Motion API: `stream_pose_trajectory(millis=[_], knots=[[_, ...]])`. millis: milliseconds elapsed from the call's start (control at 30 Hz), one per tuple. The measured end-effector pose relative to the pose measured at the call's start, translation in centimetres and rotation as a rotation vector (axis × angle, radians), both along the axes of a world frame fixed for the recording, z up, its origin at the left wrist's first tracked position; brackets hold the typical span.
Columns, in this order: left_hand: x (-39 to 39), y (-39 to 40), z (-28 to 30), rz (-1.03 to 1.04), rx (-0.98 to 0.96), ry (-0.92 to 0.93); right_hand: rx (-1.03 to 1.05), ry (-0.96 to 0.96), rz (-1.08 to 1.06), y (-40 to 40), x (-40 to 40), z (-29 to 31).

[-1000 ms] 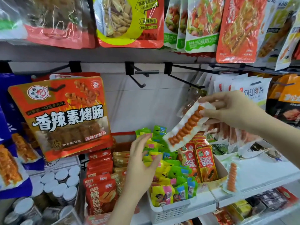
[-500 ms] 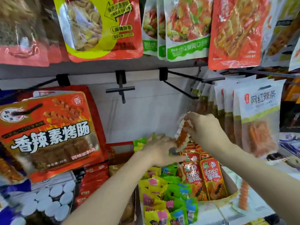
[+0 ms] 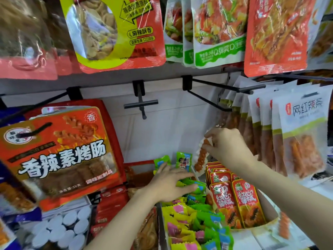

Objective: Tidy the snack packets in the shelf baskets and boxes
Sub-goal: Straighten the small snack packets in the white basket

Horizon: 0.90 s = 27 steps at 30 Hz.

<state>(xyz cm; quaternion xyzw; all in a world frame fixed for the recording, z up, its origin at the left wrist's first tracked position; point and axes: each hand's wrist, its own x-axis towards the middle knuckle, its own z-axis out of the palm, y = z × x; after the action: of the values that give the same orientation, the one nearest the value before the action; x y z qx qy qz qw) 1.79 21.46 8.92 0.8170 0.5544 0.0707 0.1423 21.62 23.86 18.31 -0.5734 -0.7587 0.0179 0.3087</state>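
a white sausage packet [image 3: 201, 157] is pinched at its top end in the grip of the right hand [image 3: 227, 143], hanging tilted at about 1 o'clock from the pile of green and yellow packets [image 3: 194, 222]. the left hand [image 3: 171, 184] is laid flat on that pile, fingers spread wide and straight, holding nothing. red packets [image 3: 232, 199] are stood in a box [image 3: 270, 210] at 3 o'clock of the pile.

Sausage packet [image 3: 201, 156] white, orange-red; small packets [image 3: 191, 221] green, yellow; papaya packets [image 3: 234, 201] red.
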Motion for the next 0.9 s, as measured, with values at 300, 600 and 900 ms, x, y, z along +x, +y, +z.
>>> stream_pose_trajectory(millis=[300,600,900], knots=[[0.2,-0.6,-0.1,0.001,-0.004,-0.03,-0.061,0.026,-0.03,0.4,-1.7,0.4],[0.4,-0.8,0.1,0.009,0.043,-0.066,-0.216,-0.224,-0.04,3.0,-4.2,-0.9],[0.3,-0.8,-0.1,-0.018,0.013,-0.082,-0.268,-0.219,-0.041,4.3,-5.5,-0.4]])
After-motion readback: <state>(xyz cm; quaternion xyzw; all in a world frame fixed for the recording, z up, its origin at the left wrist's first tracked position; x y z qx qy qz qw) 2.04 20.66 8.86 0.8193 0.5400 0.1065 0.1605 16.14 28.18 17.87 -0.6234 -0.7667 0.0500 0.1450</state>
